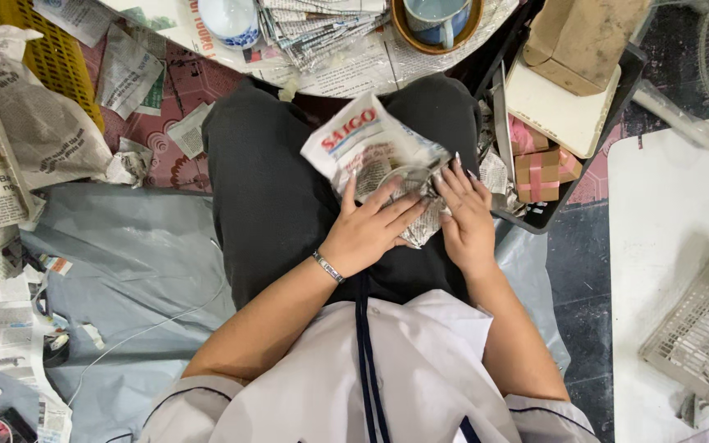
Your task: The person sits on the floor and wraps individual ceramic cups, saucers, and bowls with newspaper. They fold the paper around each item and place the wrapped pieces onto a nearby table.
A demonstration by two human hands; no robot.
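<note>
A bundle of newspaper (379, 156) lies on the person's lap, over dark trousers (272, 197). What it wraps is mostly hidden; only a rounded, glassy rim shows between the fingers, too unclear to name. The left hand (371, 230) presses flat on the paper, fingers spread. The right hand (465, 217) grips the bundle's right edge, fingers curled over it. Beyond the knees sit a stack of newspapers (322, 25), a blue-and-white cup (231, 20) and a mug in a brown bowl (436, 20), all cut off by the frame's top.
</note>
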